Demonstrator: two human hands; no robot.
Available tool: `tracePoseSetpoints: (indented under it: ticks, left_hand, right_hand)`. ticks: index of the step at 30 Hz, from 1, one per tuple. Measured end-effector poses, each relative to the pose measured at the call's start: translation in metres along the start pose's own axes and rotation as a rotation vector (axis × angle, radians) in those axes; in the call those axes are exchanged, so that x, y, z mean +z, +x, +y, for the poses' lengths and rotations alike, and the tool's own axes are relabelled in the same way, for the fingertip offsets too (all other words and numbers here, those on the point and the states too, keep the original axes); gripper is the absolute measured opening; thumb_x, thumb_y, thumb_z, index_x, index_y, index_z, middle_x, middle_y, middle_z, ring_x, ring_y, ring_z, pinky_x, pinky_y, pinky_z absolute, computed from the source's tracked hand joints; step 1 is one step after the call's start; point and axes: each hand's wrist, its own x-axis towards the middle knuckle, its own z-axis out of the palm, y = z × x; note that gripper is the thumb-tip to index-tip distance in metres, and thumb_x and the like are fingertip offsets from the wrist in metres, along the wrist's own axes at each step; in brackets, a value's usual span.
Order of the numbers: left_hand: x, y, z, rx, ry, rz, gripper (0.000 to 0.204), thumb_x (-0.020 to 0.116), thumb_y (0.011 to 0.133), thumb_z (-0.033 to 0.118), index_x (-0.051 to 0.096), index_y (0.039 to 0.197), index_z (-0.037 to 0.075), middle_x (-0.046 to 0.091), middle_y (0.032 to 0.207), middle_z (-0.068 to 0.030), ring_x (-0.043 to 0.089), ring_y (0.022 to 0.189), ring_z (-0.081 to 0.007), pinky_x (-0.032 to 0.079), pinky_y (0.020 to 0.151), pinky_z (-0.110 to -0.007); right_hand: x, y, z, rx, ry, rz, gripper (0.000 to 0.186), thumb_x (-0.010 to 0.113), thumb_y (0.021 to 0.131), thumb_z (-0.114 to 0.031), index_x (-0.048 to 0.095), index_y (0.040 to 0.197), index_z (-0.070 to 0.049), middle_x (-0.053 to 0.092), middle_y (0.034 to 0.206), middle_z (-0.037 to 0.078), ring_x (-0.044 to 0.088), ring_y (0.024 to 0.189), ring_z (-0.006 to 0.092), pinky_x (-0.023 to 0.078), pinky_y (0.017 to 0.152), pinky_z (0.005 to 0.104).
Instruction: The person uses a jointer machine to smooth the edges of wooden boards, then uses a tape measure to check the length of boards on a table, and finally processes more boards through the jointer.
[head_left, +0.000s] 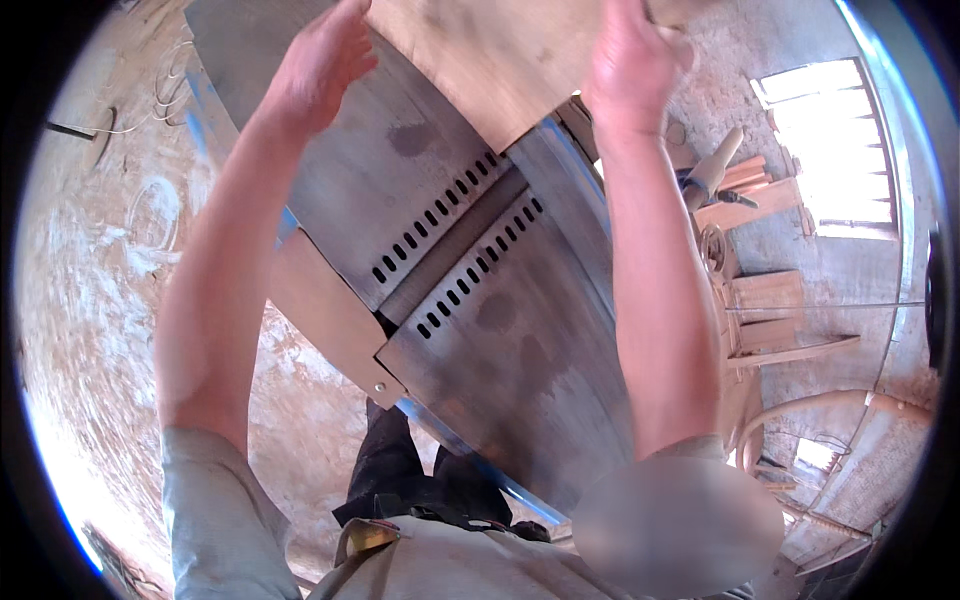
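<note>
A pale wooden board (490,65) is held out at the top of the view, over the far table of a jointer. My left hand (325,65) is closed at the board's left edge with its fingers curled; the frame's top edge cuts off part of this grip. On the opposite side, my right hand (635,75) is closed on the board's right part, slightly blurred. The board's near corner lies close to the fence side of the jointer. Below it, the jointer's near metal table (510,350) and its dark cutter slot (455,250), edged with rows of oval holes, are uncovered.
A tan guard plate (330,310) juts from the jointer's left side. Wood pieces (750,180) lie at the right, near a bright barred window (830,145). A curved hose (840,400) runs along the right. The floor (100,330) at left is dusty and stained.
</note>
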Motion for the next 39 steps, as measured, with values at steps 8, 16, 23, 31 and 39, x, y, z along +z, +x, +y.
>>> tracePoseSetpoints:
  ticks: [8, 16, 23, 31, 39]
  left_hand:
    - [-0.021, -0.060, -0.035, -0.061, 0.140, -0.055, 0.071, 0.057, 0.093, 0.054, 0.041, 0.140, 0.003, 0.050, 0.129, -0.0112, 0.047, 0.124, -0.0248, 0.041, 0.105, -0.042]
    - [0.101, -0.196, -0.071, -0.174, 0.144, -0.150, 0.092, 0.052, 0.093, 0.057, 0.013, 0.151, -0.003, 0.032, 0.152, -0.0211, 0.031, 0.140, -0.0322, 0.032, 0.112, -0.042]
    - [0.234, -0.287, -0.145, -0.171, 0.098, -0.214, 0.096, 0.051, 0.092, 0.061, 0.012, 0.150, -0.006, 0.037, 0.146, -0.0239, 0.038, 0.136, -0.0311, 0.036, 0.108, -0.039]
    - [0.401, -0.494, -0.236, 0.040, -0.153, -0.300, 0.082, 0.057, 0.095, 0.041, 0.014, 0.144, -0.009, 0.037, 0.142, -0.0264, 0.038, 0.133, -0.0318, 0.032, 0.110, -0.039]
    - [0.418, -0.516, -0.264, 0.000, 0.269, -0.268, 0.103, 0.049, 0.094, 0.058, -0.004, 0.146, -0.013, 0.039, 0.141, -0.0333, 0.045, 0.129, -0.0352, 0.038, 0.105, -0.036]
  right_hand:
    - [-0.003, 0.007, -0.037, 0.177, -0.100, -0.116, 0.035, 0.076, 0.083, -0.031, 0.071, 0.094, 0.003, 0.069, 0.084, 0.004, 0.062, 0.074, 0.0081, 0.049, 0.068, 0.0262]
    - [-0.187, -0.068, -0.128, 0.401, -0.286, -0.134, 0.029, 0.072, 0.085, -0.016, 0.068, 0.105, 0.005, 0.070, 0.101, 0.010, 0.064, 0.094, 0.0172, 0.048, 0.086, 0.0310]
    - [-0.471, -0.194, -0.196, 0.604, -0.368, 0.232, 0.038, 0.068, 0.084, -0.008, 0.060, 0.118, 0.008, 0.063, 0.121, 0.010, 0.058, 0.111, 0.0198, 0.044, 0.097, 0.0346]
    - [-0.864, -0.349, -0.286, 0.068, -1.405, -0.396, 0.026, 0.062, 0.084, -0.002, 0.063, 0.110, 0.000, 0.063, 0.116, 0.023, 0.059, 0.110, 0.0401, 0.046, 0.095, 0.0428]
    - [-0.836, -0.349, -0.293, 0.474, -0.749, 0.229, 0.028, 0.064, 0.088, -0.016, 0.064, 0.109, 0.001, 0.065, 0.116, 0.021, 0.063, 0.104, 0.0396, 0.050, 0.092, 0.0444]
